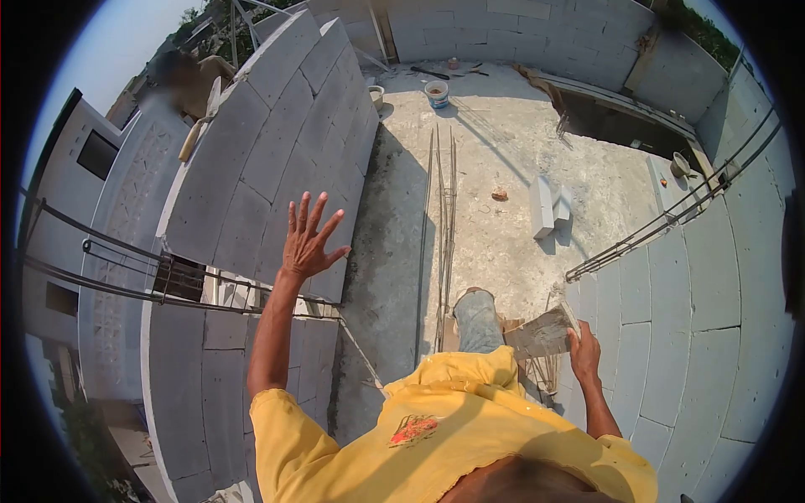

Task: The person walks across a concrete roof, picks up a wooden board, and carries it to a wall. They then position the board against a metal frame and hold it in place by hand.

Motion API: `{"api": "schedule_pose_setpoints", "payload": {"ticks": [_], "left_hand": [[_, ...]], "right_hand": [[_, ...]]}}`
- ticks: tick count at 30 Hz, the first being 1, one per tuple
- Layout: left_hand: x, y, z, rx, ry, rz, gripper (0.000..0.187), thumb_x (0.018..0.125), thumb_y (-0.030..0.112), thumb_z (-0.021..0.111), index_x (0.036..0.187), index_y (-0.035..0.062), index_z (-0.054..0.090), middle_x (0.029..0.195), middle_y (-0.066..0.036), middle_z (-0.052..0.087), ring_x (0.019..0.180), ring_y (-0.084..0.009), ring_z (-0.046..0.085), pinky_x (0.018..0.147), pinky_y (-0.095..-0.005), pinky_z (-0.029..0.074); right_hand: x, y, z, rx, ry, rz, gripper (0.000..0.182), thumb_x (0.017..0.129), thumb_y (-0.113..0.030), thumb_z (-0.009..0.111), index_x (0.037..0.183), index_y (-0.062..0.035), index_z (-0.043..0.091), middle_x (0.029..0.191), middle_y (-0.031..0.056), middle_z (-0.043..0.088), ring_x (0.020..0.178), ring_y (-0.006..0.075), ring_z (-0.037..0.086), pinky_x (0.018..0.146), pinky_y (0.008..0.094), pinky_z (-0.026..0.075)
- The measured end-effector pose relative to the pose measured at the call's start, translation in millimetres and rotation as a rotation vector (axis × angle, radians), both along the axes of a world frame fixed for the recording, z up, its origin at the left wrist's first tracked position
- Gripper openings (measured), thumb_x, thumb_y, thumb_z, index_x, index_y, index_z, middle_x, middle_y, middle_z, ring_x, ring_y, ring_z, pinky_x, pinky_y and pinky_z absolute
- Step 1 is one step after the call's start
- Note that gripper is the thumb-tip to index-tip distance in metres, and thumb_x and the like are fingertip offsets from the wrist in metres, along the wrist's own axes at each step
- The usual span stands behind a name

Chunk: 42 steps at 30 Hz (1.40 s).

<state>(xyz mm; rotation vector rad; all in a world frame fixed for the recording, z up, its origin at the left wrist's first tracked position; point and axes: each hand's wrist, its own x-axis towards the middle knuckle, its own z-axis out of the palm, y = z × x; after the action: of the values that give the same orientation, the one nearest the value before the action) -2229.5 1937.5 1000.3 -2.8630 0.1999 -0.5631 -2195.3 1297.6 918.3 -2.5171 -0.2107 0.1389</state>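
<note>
My left hand (309, 245) is raised with its fingers spread and nothing in it, in front of the left wall of grey blocks (267, 168). My right hand (584, 356) grips the edge of a flat, cement-smeared board (543, 333) by the right block wall (671, 310). Part of the board's underside is hidden. Below my left hand, steel rebar (226, 303) sticks out across a gap in the wall. On the left wall's top edge lies a tool with a wooden handle (191, 141) and a pale blade.
Long rebar rods (444, 235) lie along the concrete floor (495, 142). Two white blocks (542, 208) stand right of them, near a brick piece (500, 194). A bucket (437, 95) stands farther back. An opening (625, 134) is at back right. Another person (189, 80) is beyond the left wall.
</note>
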Motion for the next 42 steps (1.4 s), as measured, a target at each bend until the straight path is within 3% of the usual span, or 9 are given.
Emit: {"api": "schedule_pose_setpoints", "payload": {"ticks": [7, 13, 19, 23, 27, 32, 33, 38, 42], "left_hand": [[174.3, 55.2, 19.5, 0.085, -0.054, 0.009, 0.107, 0.069, 0.057, 0.080, 0.155, 0.0356, 0.020, 0.164, -0.006, 0.005, 0.151, -0.0339, -0.001, 0.122, -0.0546, 0.005], [288.5, 58.7, -96.5, -0.054, 0.144, 0.190, 0.093, 0.082, 0.065, 0.063, 0.156, 0.0309, 0.020, 0.164, -0.008, 0.004, 0.151, -0.0354, -0.001, 0.121, -0.0572, 0.006], [258.7, -50.2, -219.1, -0.404, 0.661, 0.372, 0.086, 0.087, 0.070, 0.051, 0.155, 0.0230, 0.025, 0.163, -0.015, 0.007, 0.149, -0.0411, 0.002, 0.118, -0.0610, 0.008], [227.4, -96.0, -241.5, -0.584, 0.866, 0.587, 0.086, 0.088, 0.070, 0.047, 0.156, 0.0244, 0.021, 0.163, -0.017, 0.006, 0.149, -0.0442, 0.002, 0.116, -0.0630, 0.010], [270.9, -98.6, -247.9, -0.809, 0.837, 0.881, 0.091, 0.086, 0.071, 0.051, 0.157, 0.0225, 0.020, 0.163, -0.020, 0.007, 0.149, -0.0453, 0.002, 0.115, -0.0641, 0.010], [443.2, -11.4, -262.1, -0.797, 0.724, 0.988, 0.091, 0.087, 0.070, 0.050, 0.157, 0.0215, 0.018, 0.162, -0.020, 0.008, 0.148, -0.0455, 0.005, 0.115, -0.0641, 0.011], [499.0, 3.4, -256.1, -0.794, 0.678, 0.960, 0.090, 0.087, 0.069, 0.051, 0.157, 0.0214, 0.018, 0.162, -0.019, 0.009, 0.148, -0.0450, 0.006, 0.116, -0.0631, 0.011], [761.6, 96.7, -212.1, -0.771, 0.290, 0.724, 0.086, 0.090, 0.058, 0.059, 0.156, 0.0201, 0.021, 0.161, -0.018, 0.013, 0.148, -0.0433, 0.010, 0.116, -0.0614, 0.015], [929.5, 104.3, -194.1, -0.786, 0.144, 0.639, 0.084, 0.090, 0.056, 0.060, 0.156, 0.0187, 0.022, 0.161, -0.018, 0.012, 0.148, -0.0431, 0.010, 0.116, -0.0610, 0.014]], "right_hand": [[167.6, 29.8, 52.4, -0.106, -0.019, -0.021, 0.028, 0.097, -0.027, 0.056, 0.115, -0.0054, 0.060, 0.087, 0.0227, 0.068, 0.082, 0.0437, 0.065, 0.071, 0.0485, 0.049], [364.9, 73.2, 99.6, -0.120, -0.075, 0.006, 0.028, 0.095, -0.026, 0.060, 0.112, -0.0038, 0.062, 0.084, 0.0237, 0.067, 0.080, 0.0426, 0.066, 0.070, 0.0465, 0.049], [513.8, 123.5, 106.9, -0.107, -0.083, 0.140, 0.028, 0.096, -0.028, 0.058, 0.112, -0.0056, 0.063, 0.083, 0.0216, 0.066, 0.079, 0.0410, 0.065, 0.070, 0.0451, 0.049], [625.8, 145.3, 111.8, -0.055, -0.181, 0.129, 0.027, 0.097, -0.025, 0.059, 0.114, -0.0040, 0.062, 0.082, 0.0206, 0.065, 0.075, 0.0382, 0.064, 0.068, 0.0419, 0.049], [756.7, 180.1, 118.3, -0.002, -0.310, 0.107, 0.027, 0.097, -0.023, 0.060, 0.115, -0.0030, 0.062, 0.081, 0.0192, 0.065, 0.072, 0.0357, 0.064, 0.066, 0.0399, 0.049], [906.8, 232.9, 136.1, 0.044, -0.388, 0.065, 0.030, 0.098, -0.027, 0.060, 0.118, -0.0051, 0.062, 0.088, 0.0187, 0.067, 0.075, 0.0305, 0.065, 0.068, 0.0377, 0.049], [935.4, 238.9, 136.3, 0.056, -0.407, 0.055, 0.033, 0.100, -0.030, 0.057, 0.121, -0.0052, 0.062, 0.093, 0.0146, 0.069, 0.085, 0.0241, 0.067, 0.076, 0.0350, 0.050], [1067.4, 296.5, 143.7, 0.148, -0.502, 0.081, 0.035, 0.099, -0.031, 0.058, 0.123, -0.0051, 0.061, 0.105, 0.0143, 0.069, 0.090, 0.0240, 0.067, 0.080, 0.0349, 0.050], [1177.7, 345.0, 139.1, 0.170, -0.527, 0.118, 0.036, 0.099, -0.031, 0.059, 0.124, -0.0057, 0.062, 0.110, 0.0151, 0.069, 0.095, 0.0238, 0.066, 0.084, 0.0352, 0.051]]}}
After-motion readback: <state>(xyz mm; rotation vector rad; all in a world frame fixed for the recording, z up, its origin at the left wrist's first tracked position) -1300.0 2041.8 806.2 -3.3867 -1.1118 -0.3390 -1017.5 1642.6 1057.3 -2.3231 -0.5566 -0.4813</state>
